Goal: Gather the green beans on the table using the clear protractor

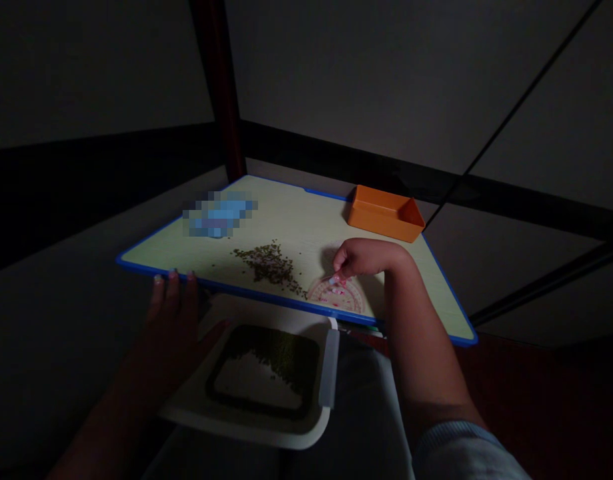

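Note:
A small table point(306, 220) with a pale top and blue rim stands in front of me. My right hand point(369, 257) bends down over its near side, thumb and fingers pinched together above a printed protractor scale point(354, 300). What the pinch holds, if anything, is too small to make out. Left of it lies a loose scatter of small green-brown grains point(269, 263). Below the table edge sits a white plastic container point(286, 437) with more green grains point(291, 353) inside. My left hand point(174, 327) is open beside the container, fingers stretched towards the table edge, thumb over the container's rim.
An orange rectangular tray point(386, 213) stands at the table's far right corner. A blurred blue item point(219, 217) lies at the far left. Walls and a dark red post point(219, 87) close in behind the table. The light is dim.

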Motion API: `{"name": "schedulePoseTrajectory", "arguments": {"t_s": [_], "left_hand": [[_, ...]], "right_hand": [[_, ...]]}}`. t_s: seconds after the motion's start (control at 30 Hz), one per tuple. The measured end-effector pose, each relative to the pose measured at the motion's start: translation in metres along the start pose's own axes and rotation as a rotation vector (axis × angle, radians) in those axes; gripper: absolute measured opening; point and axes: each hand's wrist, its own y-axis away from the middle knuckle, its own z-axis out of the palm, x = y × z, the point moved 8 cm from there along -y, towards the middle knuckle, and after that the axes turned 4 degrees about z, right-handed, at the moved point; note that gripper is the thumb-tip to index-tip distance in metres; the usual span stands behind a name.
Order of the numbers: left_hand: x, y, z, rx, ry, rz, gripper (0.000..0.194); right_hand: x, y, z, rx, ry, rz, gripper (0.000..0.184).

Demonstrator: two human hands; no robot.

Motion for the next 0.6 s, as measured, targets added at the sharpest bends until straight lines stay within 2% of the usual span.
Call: {"name": "schedulePoseTrajectory", "arguments": {"t_s": [0.37, 0.6], "left_hand": [[-0.0019, 0.0013, 0.0020, -0.024, -0.001, -0.019, 0.089], [-0.0030, 0.0006, 0.0027, -0.014, 0.001, -0.027, 0.090]], "right_hand": [[-0.0073, -0.0038, 0.0049, -0.020, -0.055, -0.037, 0.013], [-0.0017, -0.0049, 0.0018, 0.018, 0.045, 0.022, 0.016]]}}
